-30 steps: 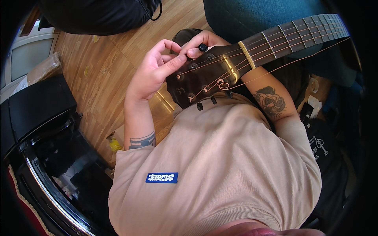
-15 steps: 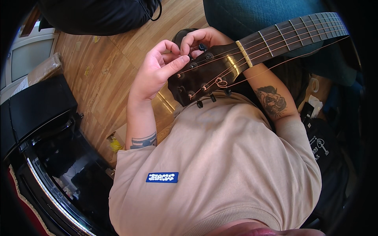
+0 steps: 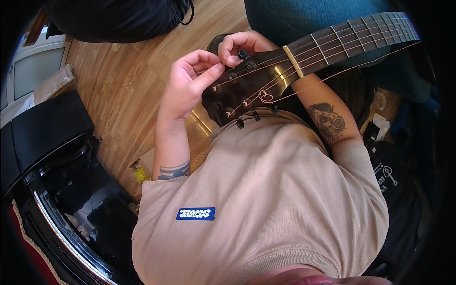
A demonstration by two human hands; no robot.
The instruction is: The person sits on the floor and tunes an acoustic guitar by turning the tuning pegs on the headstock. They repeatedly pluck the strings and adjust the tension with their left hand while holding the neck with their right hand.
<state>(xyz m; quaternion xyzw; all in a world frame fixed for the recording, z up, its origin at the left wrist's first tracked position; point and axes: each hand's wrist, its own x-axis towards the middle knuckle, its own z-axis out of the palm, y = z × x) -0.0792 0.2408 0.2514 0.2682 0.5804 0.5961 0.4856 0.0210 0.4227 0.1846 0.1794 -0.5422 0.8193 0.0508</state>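
A dark guitar headstock [image 3: 223,102] lies in front of my chest, its fretted neck [image 3: 351,40] running up to the right. My left hand [image 3: 187,83] is closed in a pinch at the headstock's far edge; what its fingertips hold is hidden. My right hand [image 3: 244,42] reaches from under the neck, fingers curled beside a black tuning peg [image 3: 243,54], its tips almost meeting the left ones. What they grip cannot be made out. Copper-coloured strings run over the brass-coloured nut [image 3: 293,61]. One loose string [image 3: 318,86] ends in small loops [image 3: 266,97] over the headstock.
To the left stand a glossy black piece of furniture [image 3: 76,190] and a wrapped cardboard box [image 3: 57,85]. A black bag-like object [image 3: 118,19] lies on the wooden floor [image 3: 128,80]. Blue denim [image 3: 285,21] is behind the neck, and a tape roll [image 3: 380,100] lies at right.
The headstock and neck have shifted slightly up and left. The fingertips of both hands have drawn closer together, and my right fingers have curled in lower beside the tuning peg.
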